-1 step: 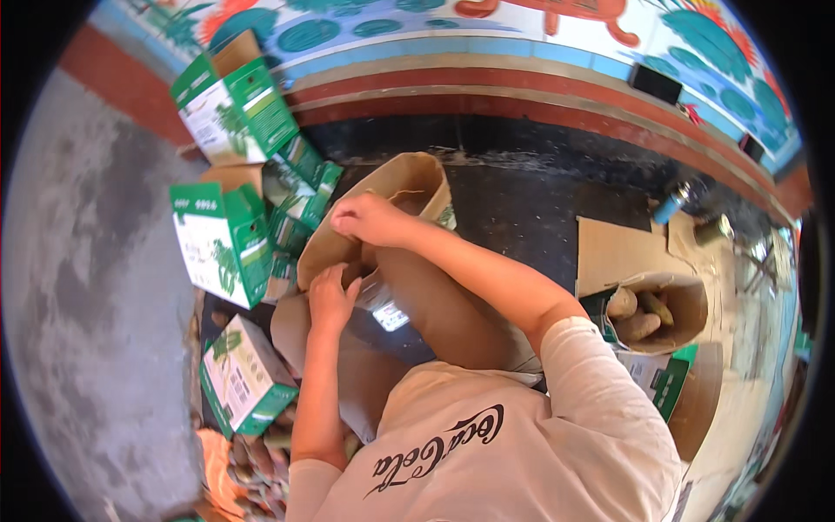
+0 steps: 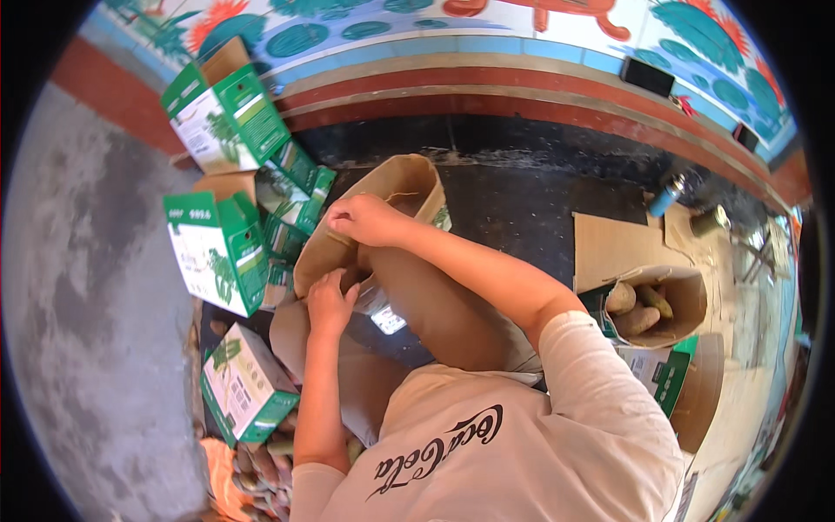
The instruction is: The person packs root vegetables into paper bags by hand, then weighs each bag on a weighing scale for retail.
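An open cardboard box (image 2: 426,163), tan inside with some green and white printing outside, stands in front of me by my knees. My right hand (image 2: 370,219) is closed at its left rim, fingers curled over the cardboard edge. At the near end, my left hand (image 2: 332,304) has its fingers bent over the rim with the thumb slightly apart, seemingly gripping the cardboard. A thin strand shows inside the far part of the box. My right forearm and knee hide much of the rest of the inside.
Green and white cartons (image 2: 217,252) are stacked at the left, with a closed carton (image 2: 248,383) nearer me beside a heap of roots or tubers (image 2: 261,478). At the right, an open box (image 2: 691,304) holds several tubers (image 2: 639,317). A blue bottle (image 2: 667,197) stands beyond flat cardboard (image 2: 609,252).
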`<state>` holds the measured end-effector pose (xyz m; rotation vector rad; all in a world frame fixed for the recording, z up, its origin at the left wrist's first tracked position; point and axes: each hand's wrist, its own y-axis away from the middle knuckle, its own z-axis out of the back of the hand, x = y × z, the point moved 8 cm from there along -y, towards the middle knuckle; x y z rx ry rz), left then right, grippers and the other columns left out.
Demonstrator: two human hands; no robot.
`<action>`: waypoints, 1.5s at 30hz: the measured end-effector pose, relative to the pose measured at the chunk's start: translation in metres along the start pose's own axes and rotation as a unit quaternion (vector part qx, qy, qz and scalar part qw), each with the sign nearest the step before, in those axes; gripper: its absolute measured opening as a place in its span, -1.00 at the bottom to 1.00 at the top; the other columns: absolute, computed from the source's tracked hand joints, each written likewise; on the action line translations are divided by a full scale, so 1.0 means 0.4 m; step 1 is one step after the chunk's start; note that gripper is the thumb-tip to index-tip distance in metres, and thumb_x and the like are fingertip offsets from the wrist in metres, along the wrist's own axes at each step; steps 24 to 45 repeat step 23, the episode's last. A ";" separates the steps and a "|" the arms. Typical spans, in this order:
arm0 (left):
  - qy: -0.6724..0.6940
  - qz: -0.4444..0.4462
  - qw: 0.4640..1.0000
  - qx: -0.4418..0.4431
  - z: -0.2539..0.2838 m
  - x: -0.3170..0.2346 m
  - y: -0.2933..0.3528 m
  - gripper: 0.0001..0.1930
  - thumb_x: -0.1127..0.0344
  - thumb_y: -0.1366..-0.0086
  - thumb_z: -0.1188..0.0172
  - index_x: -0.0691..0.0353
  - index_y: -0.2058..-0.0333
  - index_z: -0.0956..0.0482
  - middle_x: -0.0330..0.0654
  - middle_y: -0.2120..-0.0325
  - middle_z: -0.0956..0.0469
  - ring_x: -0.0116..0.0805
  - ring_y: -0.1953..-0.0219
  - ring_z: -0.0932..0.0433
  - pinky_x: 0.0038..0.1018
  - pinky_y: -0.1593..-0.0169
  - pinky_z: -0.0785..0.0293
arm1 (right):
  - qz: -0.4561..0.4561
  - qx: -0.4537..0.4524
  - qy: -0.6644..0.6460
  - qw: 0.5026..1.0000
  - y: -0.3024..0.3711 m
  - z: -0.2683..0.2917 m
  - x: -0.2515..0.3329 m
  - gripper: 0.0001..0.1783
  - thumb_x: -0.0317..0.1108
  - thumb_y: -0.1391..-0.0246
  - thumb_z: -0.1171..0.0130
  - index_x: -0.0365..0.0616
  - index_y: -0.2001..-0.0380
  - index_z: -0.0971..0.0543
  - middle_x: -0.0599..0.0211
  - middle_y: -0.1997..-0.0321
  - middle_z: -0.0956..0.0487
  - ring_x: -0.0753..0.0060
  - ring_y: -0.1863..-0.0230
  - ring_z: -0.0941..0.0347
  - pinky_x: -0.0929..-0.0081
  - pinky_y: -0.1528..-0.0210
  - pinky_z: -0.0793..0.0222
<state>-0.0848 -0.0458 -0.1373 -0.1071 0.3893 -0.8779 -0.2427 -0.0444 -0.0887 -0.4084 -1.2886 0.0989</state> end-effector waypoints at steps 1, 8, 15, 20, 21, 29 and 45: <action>-0.015 0.024 0.998 0.047 -0.031 0.013 -0.003 -0.71 0.29 -0.04 -0.26 0.27 0.25 -0.54 -0.01 0.28 -0.55 -0.03 0.17 -0.50 -0.22 0.08 -0.39 | 0.019 0.011 0.176 0.984 -0.010 0.013 0.003 -0.85 -0.47 0.06 -0.04 -0.23 0.37 -0.54 0.17 0.37 -0.57 0.21 0.29 -0.51 0.27 0.22 -0.43; -0.028 0.094 0.988 0.117 -0.130 0.093 0.016 -0.82 0.34 0.02 -0.28 0.15 0.38 -0.60 -0.11 0.39 -0.56 -0.06 0.26 -0.52 -0.21 0.17 -0.39 | 0.100 -0.033 0.567 0.817 -0.118 0.042 -0.184 -0.70 -0.38 0.12 -0.10 -0.03 0.22 -0.53 0.26 0.22 -0.50 0.18 0.08 -0.39 0.14 -0.01 -0.21; -0.053 0.095 0.986 0.125 -0.138 0.122 0.045 -0.85 0.38 0.04 -0.27 0.17 0.42 -0.58 -0.11 0.43 -0.53 -0.06 0.29 -0.51 -0.21 0.24 -0.42 | -0.052 0.068 0.606 0.791 -0.163 0.029 -0.360 -0.81 -0.32 0.07 -0.11 0.02 0.33 -0.60 0.36 0.22 -0.56 0.32 0.10 -0.43 0.33 0.05 -0.26; -0.080 0.040 0.988 0.123 -0.148 0.115 0.036 -0.86 0.39 0.05 -0.27 0.20 0.44 -0.56 -0.11 0.44 -0.53 -0.06 0.30 -0.51 -0.23 0.26 -0.44 | -0.029 0.069 0.608 0.791 -0.157 0.051 -0.373 -0.85 -0.27 0.11 -0.14 0.07 0.43 -0.64 0.41 0.29 -0.57 0.38 0.12 -0.44 0.38 0.14 -0.28; -0.080 0.038 0.988 0.124 -0.147 0.107 0.034 -0.85 0.39 0.06 -0.27 0.21 0.44 -0.56 -0.10 0.43 -0.53 -0.06 0.29 -0.51 -0.23 0.26 -0.44 | -0.013 0.061 0.607 0.793 -0.151 0.059 -0.375 -0.85 -0.25 0.13 -0.15 0.07 0.43 -0.64 0.41 0.30 -0.57 0.38 0.12 -0.44 0.37 0.14 -0.28; -0.081 0.031 0.988 0.126 -0.147 0.086 0.022 -0.84 0.39 0.06 -0.27 0.21 0.43 -0.56 -0.09 0.43 -0.53 -0.06 0.29 -0.51 -0.23 0.25 -0.44 | 0.005 0.063 0.593 0.802 -0.127 0.069 -0.382 -0.83 -0.21 0.15 -0.19 0.11 0.41 -0.64 0.42 0.30 -0.57 0.37 0.12 -0.44 0.37 0.15 -0.28; -0.081 0.031 0.988 0.126 -0.147 0.086 0.022 -0.84 0.39 0.06 -0.27 0.21 0.43 -0.56 -0.09 0.43 -0.53 -0.06 0.29 -0.51 -0.23 0.25 -0.44 | 0.005 0.063 0.593 0.802 -0.127 0.069 -0.382 -0.83 -0.21 0.15 -0.19 0.11 0.41 -0.64 0.42 0.30 -0.57 0.37 0.12 -0.44 0.37 0.15 -0.28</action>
